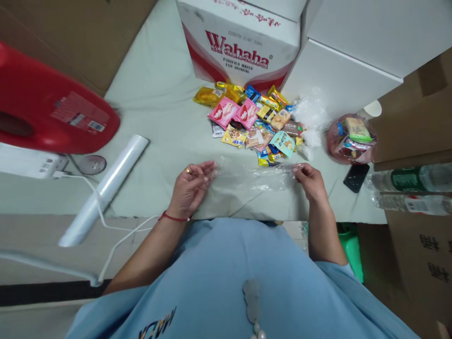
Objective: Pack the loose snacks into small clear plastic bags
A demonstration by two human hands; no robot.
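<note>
The clear bag (254, 179) is stretched flat between both hands, low over the near edge of the table (158, 94), just in front of the person's blue shirt. It is thin and see-through, so its outline is hard to follow. The left hand (192, 186) holds its left end: the fingers are curled inward and pressed together, the tips pinching the film against the thumb. A ring sits on one finger and a red string goes round the wrist. The right hand (310, 181) holds the right end, fingertips bunched and pinching the film, knuckles up.

Just beyond the bag lies a pile of snacks (254, 125): small packets in pink, yellow, blue and gold, loosely heaped and overlapping. Beside the pile on the right is some crumpled clear plastic (310, 113). Further right a pink bag (351, 139) holds more packets, and a dark phone (356, 177) lies face down just in front of it. Two water bottles (413, 179) lie on their sides at the right edge, one behind the other.

Behind the snacks stands a box (243, 42) printed "Wahaha" in red, with white boxes (346, 66) next to it.

To the left of the left hand, well apart from it, a roll of film (106, 188) lies slantwise, partly over the table's edge. A white cable (102, 212) passes under it to a power strip (31, 162). A red object (45, 103), blurred, fills the far left, and a small round disc (92, 165) lies just below it.
</note>
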